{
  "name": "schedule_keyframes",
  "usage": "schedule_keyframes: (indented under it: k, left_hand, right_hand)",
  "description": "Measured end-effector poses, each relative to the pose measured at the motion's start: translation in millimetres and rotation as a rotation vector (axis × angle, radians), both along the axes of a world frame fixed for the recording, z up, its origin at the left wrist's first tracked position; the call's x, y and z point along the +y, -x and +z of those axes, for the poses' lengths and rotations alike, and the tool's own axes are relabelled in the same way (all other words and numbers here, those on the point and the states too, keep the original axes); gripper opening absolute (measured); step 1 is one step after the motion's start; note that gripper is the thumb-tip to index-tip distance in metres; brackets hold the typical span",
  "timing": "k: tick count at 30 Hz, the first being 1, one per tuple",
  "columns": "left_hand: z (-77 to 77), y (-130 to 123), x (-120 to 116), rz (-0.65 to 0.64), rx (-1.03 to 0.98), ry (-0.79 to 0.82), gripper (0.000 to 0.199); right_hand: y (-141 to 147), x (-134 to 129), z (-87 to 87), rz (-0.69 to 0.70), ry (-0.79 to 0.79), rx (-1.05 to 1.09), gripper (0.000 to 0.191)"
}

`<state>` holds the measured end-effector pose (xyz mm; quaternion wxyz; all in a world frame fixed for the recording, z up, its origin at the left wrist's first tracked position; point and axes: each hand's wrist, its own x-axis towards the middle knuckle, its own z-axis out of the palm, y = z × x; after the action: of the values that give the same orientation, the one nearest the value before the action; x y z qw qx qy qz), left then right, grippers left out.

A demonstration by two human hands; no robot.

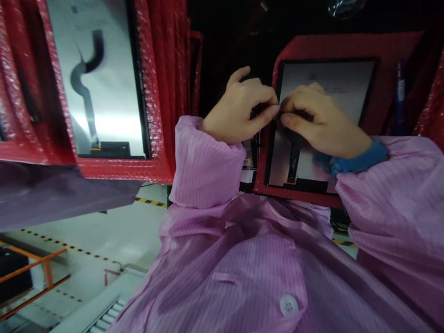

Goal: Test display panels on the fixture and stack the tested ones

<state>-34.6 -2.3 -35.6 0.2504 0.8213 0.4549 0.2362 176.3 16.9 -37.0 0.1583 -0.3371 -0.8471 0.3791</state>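
Observation:
My left hand (244, 108) and my right hand (317, 118) meet over the left edge of a silvery display panel (350, 111). Both pinch with thumb and forefinger, almost touching. Between the right fingers is the upper end of a dark flex cable (294, 150), which runs down to the panel's lower edge. What the left fingertips pinch is too small to make out. The panel rests on a red bubble-wrap sleeve (385, 108). A blue band (360, 159) circles my right wrist.
At the left, a second display panel (111, 97) with a curved flex cable (85, 92) lies on a stack of red bubble-wrap sleeves (163, 92). A blue pen (401, 92) is at the right. Below are a floor with striped tape and an orange frame (45, 268).

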Motion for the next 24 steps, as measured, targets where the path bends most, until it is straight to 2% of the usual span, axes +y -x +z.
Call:
schedule_keyframes:
  k: [6,10,15,24]
  left_hand:
    - [-6.4,0.6,2.6,0.049,-0.022,0.017,0.024]
    - [0.5,-3.4,2.6,0.017,0.057,0.066,0.018]
    - [7.2,-9.5,1.1,0.11,0.055,0.086,0.018]
    - [6.5,-3.7,1.4,0.017,0.165,0.049,0.018]
  right_hand:
    - [-2.9,0.7,-6.2,0.013,-0.057,0.019,0.02]
    - [-4.5,2.3,-13.0,0.022,-0.109,0.067,0.022]
    - [-4.1,3.7,-13.5,0.023,-0.106,0.069,0.02]
    - [-3.7,5.0,-7.3,-0.002,-0.061,0.074,0.021]
